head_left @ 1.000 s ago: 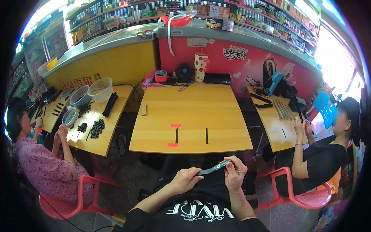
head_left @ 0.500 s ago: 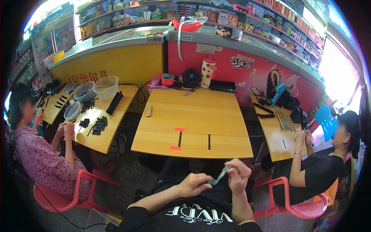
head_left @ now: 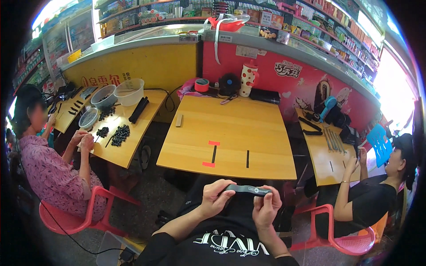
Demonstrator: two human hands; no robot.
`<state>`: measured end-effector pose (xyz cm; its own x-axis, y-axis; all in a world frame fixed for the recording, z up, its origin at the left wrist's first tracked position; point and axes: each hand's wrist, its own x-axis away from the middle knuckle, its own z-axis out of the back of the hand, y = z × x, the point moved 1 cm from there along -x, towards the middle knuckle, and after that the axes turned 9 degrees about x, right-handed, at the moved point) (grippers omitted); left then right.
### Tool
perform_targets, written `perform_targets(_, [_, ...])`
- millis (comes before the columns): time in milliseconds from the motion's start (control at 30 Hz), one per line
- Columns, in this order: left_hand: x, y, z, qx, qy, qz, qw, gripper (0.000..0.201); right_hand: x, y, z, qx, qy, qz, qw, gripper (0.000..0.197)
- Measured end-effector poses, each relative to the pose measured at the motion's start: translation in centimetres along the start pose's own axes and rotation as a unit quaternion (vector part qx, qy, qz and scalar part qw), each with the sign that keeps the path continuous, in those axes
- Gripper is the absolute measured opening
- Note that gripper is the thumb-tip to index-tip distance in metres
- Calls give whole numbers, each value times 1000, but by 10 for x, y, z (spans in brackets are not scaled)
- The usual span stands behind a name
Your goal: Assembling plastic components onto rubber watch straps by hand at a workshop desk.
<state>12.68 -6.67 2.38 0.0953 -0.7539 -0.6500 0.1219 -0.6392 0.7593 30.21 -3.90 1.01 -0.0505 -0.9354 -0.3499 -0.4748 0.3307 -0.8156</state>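
A dark grey strap with a small pale mark stretches between my two hands, just beyond my chest and on the near side of the table. My left hand pinches its left end between thumb and fingers. At the other end my right hand grips it, thumb toward me. The strap bows slightly and its ends are partly hidden by my fingers. Ahead is the wooden table, with a black strip lying between two pieces of red tape and a second black strip to its right.
A small wooden block lies at the table's left. Along its far edge stand a red tape roll, a small dark fan and a spotted tumbler. Seated co-workers handle small parts at the left table and right table.
The strap was bent and held at a slant; now it is drawn out nearly level, its marked face showing. My left hand has risen. The view has shifted slightly.
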Motion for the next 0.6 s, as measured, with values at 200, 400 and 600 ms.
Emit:
perform_targets(200, [19,-9,-18,-122,-241,-28,962,30,-26,-31,8,220,3,107,970,19])
perform_targets(400, [26,-13,-26,-187,-328,-42,925,34,-26,-43,-13,578,-282,225,732,25])
perform_targets(600, [6,0,-7,-47,14,-33,998,20,-3,-10,10,88,19,2,996,24])
